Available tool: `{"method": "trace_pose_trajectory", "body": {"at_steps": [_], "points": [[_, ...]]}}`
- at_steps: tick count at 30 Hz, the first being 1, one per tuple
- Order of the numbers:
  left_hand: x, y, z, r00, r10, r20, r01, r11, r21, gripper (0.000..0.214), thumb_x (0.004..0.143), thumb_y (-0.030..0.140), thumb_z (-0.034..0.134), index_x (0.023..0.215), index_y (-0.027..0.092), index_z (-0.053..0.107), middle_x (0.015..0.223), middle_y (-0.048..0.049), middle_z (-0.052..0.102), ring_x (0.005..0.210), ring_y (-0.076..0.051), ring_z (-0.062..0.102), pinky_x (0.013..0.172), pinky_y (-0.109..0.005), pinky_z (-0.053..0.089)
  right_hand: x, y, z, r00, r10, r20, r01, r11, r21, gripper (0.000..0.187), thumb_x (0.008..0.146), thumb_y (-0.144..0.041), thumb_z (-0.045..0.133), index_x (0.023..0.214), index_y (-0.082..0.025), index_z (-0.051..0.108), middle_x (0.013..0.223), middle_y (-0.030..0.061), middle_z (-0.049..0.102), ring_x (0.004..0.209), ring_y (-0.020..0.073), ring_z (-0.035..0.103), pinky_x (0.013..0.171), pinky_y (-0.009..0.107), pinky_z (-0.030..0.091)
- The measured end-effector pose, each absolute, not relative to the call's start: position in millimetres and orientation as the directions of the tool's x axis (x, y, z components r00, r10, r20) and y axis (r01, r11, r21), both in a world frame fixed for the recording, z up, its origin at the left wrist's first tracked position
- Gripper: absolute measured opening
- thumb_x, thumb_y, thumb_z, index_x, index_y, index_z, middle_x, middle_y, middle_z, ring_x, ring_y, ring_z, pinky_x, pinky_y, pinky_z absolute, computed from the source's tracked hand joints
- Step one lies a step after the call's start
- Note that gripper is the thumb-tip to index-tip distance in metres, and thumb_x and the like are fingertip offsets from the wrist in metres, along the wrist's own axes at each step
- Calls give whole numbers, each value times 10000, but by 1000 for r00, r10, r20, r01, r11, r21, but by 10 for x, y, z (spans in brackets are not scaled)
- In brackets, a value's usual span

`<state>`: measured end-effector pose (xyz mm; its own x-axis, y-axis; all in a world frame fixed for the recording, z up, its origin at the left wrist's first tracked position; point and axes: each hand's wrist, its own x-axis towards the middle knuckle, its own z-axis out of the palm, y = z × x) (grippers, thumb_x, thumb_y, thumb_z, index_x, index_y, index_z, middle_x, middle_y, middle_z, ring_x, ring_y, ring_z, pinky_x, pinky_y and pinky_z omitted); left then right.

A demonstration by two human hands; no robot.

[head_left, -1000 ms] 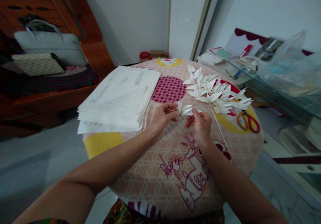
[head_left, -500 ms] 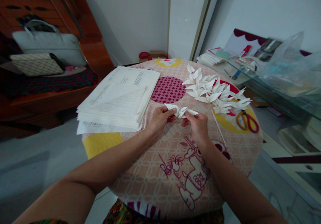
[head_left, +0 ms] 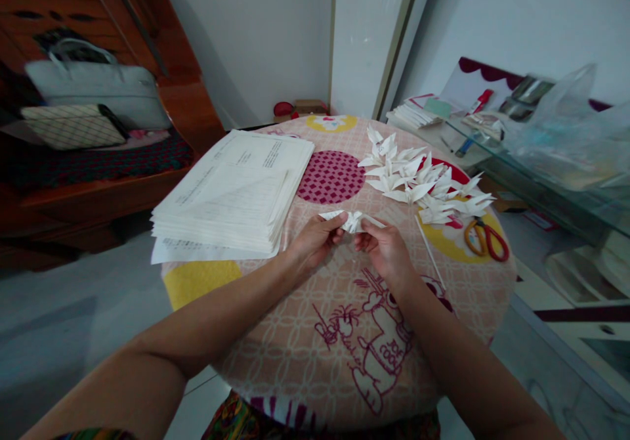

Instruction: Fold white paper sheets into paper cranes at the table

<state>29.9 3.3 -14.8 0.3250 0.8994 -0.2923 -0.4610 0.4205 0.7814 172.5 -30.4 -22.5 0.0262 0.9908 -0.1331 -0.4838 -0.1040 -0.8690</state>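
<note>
Between my two hands is a folded paper crane [head_left: 352, 222], white with some print on it, its wings spread to both sides. My left hand [head_left: 322, 235] pinches one wing between thumb and fingers. The other wing is gripped by my right hand [head_left: 381, 242], fingers closed around it. Both hands hover just over the cloth-covered round table [head_left: 295, 335]. Beyond them to the right lies a heap of finished paper cranes [head_left: 418, 180]. A thin white stick [head_left: 430, 251] rests on the cloth beside my right hand.
A thick stack of printed paper sheets [head_left: 221, 197] covers the table's left side. Scissors [head_left: 486, 238] with yellow and red handles lie near the right edge. A glass shelf [head_left: 531, 177] with plastic bags stands to the right, and a wooden bench [head_left: 182, 118] with bags at left.
Both hands still hold the crane. Its wings have been drawn out flatter, its middle looks more opened, and my fingers have shifted slightly.
</note>
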Motion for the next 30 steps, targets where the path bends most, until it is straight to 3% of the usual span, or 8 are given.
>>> {"method": "trace_pose_trajectory", "body": {"at_steps": [13, 18, 30], "points": [[319, 25, -28, 329, 839, -434, -609, 539, 582, 228, 881, 66, 633, 666, 99, 564, 534, 40, 484, 403, -8, 411, 362, -89, 313, 1733, -276, -282, 43, 989, -141, -580, -90, -810, 117, 744, -249, 739, 681, -162, 692, 553, -22, 639, 472, 97, 564, 442, 195, 496], [313, 22, -24, 414, 783, -465, -613, 617, 493, 230, 946, 56, 529, 722, 94, 570, 590, 21, 521, 407, -6, 440, 357, -78, 363, 1728, -273, -272, 1, 991, -137, -572, -111, -812, 150, 753, -273, 735, 669, -162, 677, 519, -26, 609, 432, 95, 536, 424, 201, 477], [330, 6, -23, 411, 761, -502, -649, 631, 425, 209, 973, 63, 482, 786, 97, 568, 579, 30, 513, 419, -23, 493, 386, -76, 435, 1730, -241, -304, 8, 977, -213, -652, -156, -742, 181, 779, -275, 725, 669, -184, 615, 506, -37, 596, 420, 100, 534, 396, 200, 451]]}}
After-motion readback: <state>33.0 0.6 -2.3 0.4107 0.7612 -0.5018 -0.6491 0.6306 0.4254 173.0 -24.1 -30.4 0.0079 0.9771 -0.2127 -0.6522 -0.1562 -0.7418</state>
